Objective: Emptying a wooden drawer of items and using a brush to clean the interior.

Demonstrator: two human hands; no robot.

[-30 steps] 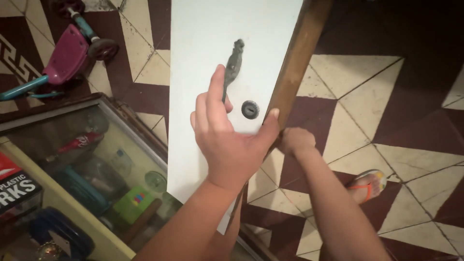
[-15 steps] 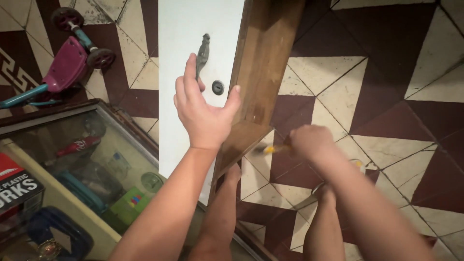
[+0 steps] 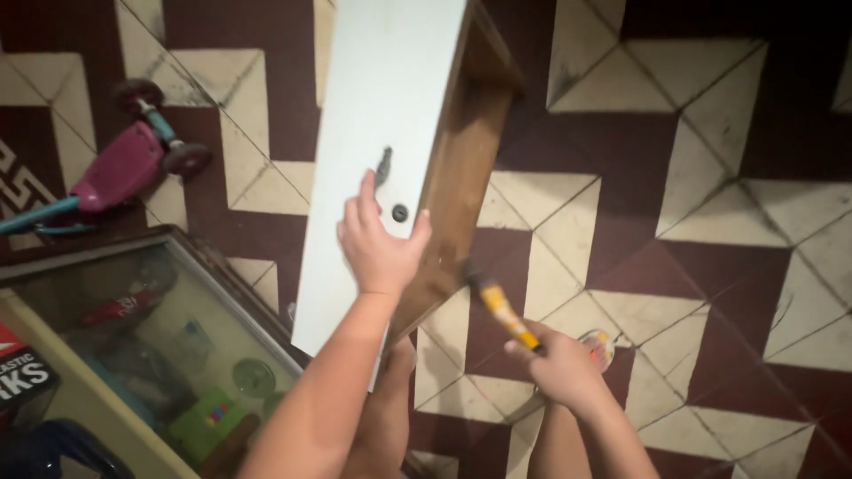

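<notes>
A wooden drawer (image 3: 461,177) with a white front panel (image 3: 373,115) stands on end over the tiled floor. The panel carries a dark metal pull handle (image 3: 382,167) and a round keyhole (image 3: 400,213). My left hand (image 3: 377,244) lies flat on the panel just below the handle, its thumb hooked over the panel's right edge. My right hand (image 3: 555,364) grips a tool with a yellow and black handle (image 3: 499,308), probably a hammer. The tool's dark head (image 3: 466,269) sits against the drawer's brown wooden side.
A glass-topped display case (image 3: 133,328) with assorted items fills the lower left. A pink and teal toy scooter (image 3: 111,173) lies on the floor at left. Maroon and cream patterned tiles (image 3: 710,177) cover the floor. My sandalled foot (image 3: 602,348) is beside my right hand.
The view has pulled back, showing the whole drawer. My right hand has drawn back and down from the drawer's edge, and the yellow-handled tool is now visible in it. My left hand stays on the panel.
</notes>
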